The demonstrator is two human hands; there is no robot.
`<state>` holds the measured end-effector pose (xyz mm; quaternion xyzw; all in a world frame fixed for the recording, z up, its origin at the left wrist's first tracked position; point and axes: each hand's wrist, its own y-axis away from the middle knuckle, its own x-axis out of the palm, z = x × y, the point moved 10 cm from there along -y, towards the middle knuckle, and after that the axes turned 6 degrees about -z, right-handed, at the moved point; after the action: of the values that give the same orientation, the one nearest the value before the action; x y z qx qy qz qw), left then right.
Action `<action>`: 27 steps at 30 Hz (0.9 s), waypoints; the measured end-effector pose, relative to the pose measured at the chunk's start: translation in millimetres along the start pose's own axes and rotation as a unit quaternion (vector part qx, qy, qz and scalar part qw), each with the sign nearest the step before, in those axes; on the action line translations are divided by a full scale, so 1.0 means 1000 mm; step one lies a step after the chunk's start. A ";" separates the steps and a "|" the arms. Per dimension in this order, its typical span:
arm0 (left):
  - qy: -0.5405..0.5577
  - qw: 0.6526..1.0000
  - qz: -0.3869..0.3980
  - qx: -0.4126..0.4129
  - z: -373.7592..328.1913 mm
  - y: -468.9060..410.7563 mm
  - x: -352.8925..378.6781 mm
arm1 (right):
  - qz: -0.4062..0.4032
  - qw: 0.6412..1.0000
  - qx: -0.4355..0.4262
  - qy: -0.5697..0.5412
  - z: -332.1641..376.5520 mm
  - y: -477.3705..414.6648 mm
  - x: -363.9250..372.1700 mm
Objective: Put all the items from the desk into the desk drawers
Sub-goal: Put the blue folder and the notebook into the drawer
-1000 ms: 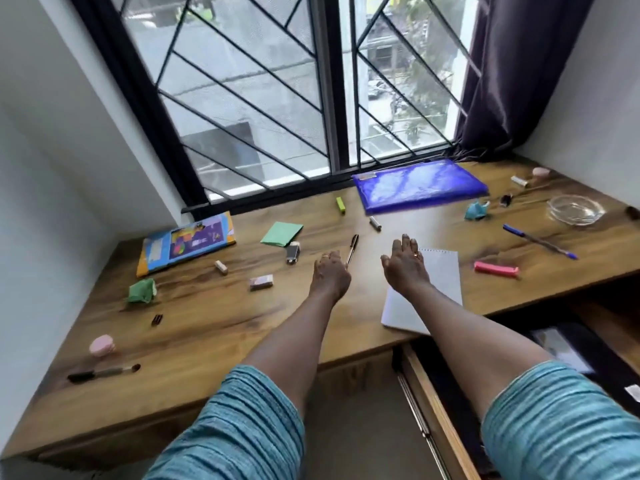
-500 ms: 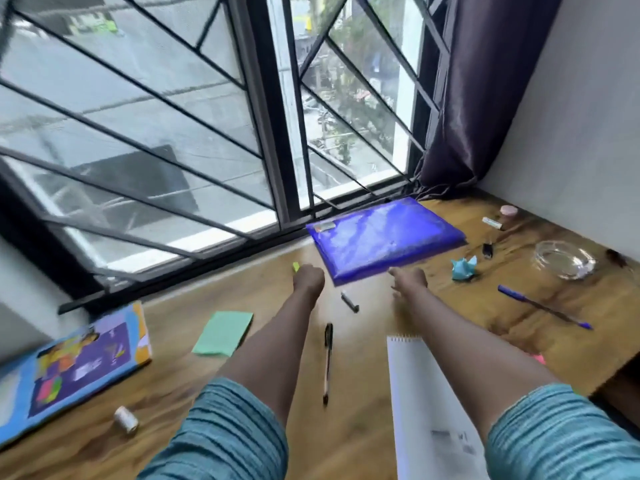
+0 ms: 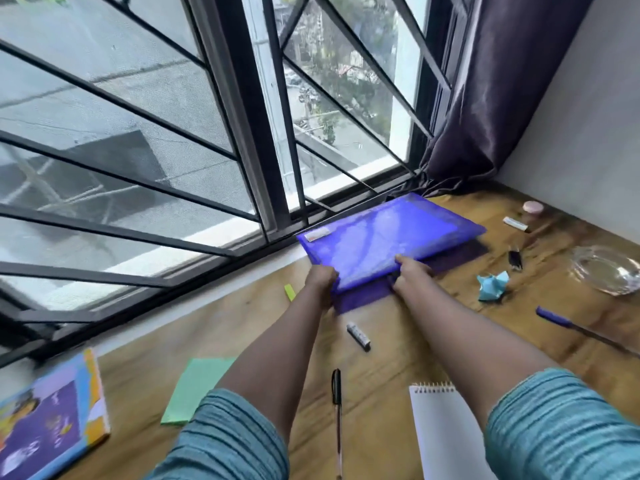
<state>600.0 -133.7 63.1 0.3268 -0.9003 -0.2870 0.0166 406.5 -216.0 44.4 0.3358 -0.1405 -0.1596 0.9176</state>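
Our left hand [image 3: 320, 279] and right hand [image 3: 412, 274] each pinch the near edge of the blue plastic folder [image 3: 388, 240], tilting it up off the desk [image 3: 398, 362]. A small marker [image 3: 358, 336] lies just below our grip.

Both hands gripping the near edge of a blue folder [image 3: 384, 237], left hand [image 3: 320, 277] at its corner, right hand [image 3: 410, 275] further along, near edge raised off the wooden desk [image 3: 398, 358], black pen [image 3: 336, 393], spiral notepad [image 3: 446, 434], green paper [image 3: 197, 386] nearer the camera.

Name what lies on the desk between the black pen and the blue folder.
A small white tube with a dark cap lies between the pen and the folder, on bare wood, in the head view.
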 end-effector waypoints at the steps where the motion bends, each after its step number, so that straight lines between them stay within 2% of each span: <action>1: -0.005 1.000 0.000 0.007 0.004 -0.010 0.001 | 0.001 1.000 0.001 -0.012 0.000 -0.002 0.001; 4: 0.015 1.000 0.000 0.017 0.020 -0.031 0.001 | 0.029 0.998 -0.020 -0.047 0.007 0.000 0.014; 10: 0.052 0.998 -0.024 0.031 0.025 0.020 -0.014 | 0.049 0.995 -0.070 -0.048 0.029 0.042 -0.012; 16: 0.167 0.983 -0.024 0.077 0.023 0.135 -0.021 | 0.104 0.988 -0.101 -0.058 0.052 0.110 -0.058; 18: 0.196 0.976 -0.042 0.081 0.027 0.177 -0.033 | 0.145 0.977 -0.151 -0.033 0.066 0.142 -0.068; 22: 0.175 0.981 -0.032 0.073 0.045 0.248 -0.058 | 0.254 0.923 -0.274 0.091 0.090 0.233 -0.068; 24: 0.149 0.985 -0.049 0.073 0.052 0.276 -0.078 | 0.324 0.878 -0.321 0.148 0.091 0.283 -0.061; 26: 0.177 0.977 -0.072 0.094 0.050 0.301 -0.102 | 0.362 0.827 -0.380 0.203 0.089 0.328 -0.054; 27: 0.206 0.970 -0.080 0.100 0.049 0.314 -0.115 | 0.367 0.789 -0.432 0.236 0.088 0.355 -0.054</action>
<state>498.1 155.1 205.6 0.4496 -0.8726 -0.1228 0.1461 396.0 11.0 335.4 -0.1452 0.0513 0.2292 0.9611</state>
